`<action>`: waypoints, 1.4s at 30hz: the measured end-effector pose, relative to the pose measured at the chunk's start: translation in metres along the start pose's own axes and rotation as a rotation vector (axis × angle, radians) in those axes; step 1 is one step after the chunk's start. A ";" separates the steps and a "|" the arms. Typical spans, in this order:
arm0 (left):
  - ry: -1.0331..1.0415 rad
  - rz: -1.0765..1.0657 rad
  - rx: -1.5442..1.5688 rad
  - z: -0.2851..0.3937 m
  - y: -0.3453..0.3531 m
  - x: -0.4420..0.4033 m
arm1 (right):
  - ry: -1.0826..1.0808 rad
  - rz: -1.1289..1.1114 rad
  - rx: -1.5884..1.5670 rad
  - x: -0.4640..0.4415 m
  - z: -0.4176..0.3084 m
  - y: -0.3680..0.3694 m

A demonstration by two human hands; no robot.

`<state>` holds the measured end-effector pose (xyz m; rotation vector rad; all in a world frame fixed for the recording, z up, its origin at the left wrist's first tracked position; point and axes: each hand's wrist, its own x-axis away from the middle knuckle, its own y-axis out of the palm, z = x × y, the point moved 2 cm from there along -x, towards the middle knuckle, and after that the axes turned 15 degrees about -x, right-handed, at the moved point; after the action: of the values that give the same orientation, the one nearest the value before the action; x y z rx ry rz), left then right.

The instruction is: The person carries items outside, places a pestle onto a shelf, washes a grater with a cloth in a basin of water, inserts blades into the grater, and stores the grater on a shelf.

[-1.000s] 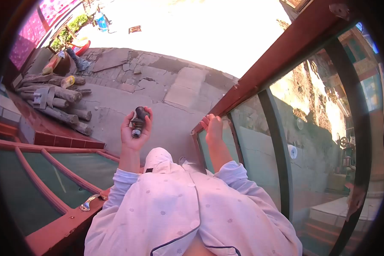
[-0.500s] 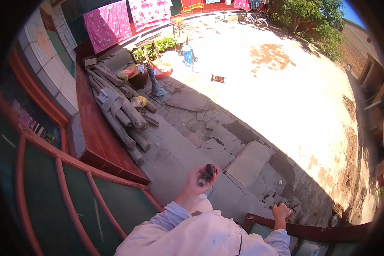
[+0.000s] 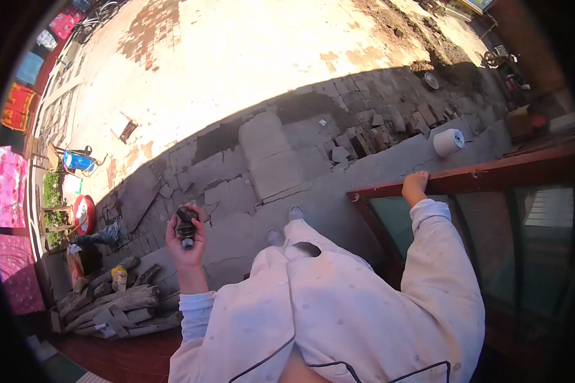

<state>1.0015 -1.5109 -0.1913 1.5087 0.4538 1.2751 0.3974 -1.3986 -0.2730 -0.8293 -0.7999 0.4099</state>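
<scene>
My left hand [image 3: 186, 254] is raised in front of me, its fingers wrapped round a small dark object with a rounded top and a greyish end [image 3: 185, 227]; its exact kind is unclear. To the right, my right hand [image 3: 415, 186] grips the top edge of a dark red door frame [image 3: 473, 179] with glass panes. The fingertips are partly hidden over the frame's far side.
Stacked logs [image 3: 124, 303] lie at the lower left. Broken paving slabs [image 3: 223, 198] and loose bricks [image 3: 390, 131] cover the shaded ground ahead. A white cylindrical spool [image 3: 448, 142] stands beyond the door. A blue container [image 3: 78, 161] is at the left.
My view has swung right and down, bringing the spool and more of the door into sight. My left hand still holds the dark object, and my right hand stays on the door frame.
</scene>
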 end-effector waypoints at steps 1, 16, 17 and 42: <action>-0.043 -0.023 0.001 -0.013 0.018 -0.016 | 0.051 0.033 -0.010 -0.004 -0.002 -0.011; -0.807 -0.004 -0.358 -0.120 0.084 -0.154 | 0.045 0.482 -0.782 0.176 -0.103 0.030; -0.861 -0.003 -0.382 -0.129 0.086 -0.161 | 0.055 0.502 -0.856 0.194 -0.110 0.036; -1.469 -0.243 -0.925 -0.770 0.189 -0.169 | 0.567 0.866 -1.924 0.039 0.219 0.019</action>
<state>0.2059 -1.3578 -0.2064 1.1116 -0.7981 -0.0966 0.2543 -1.2548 -0.1787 -2.9589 0.0072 -0.0191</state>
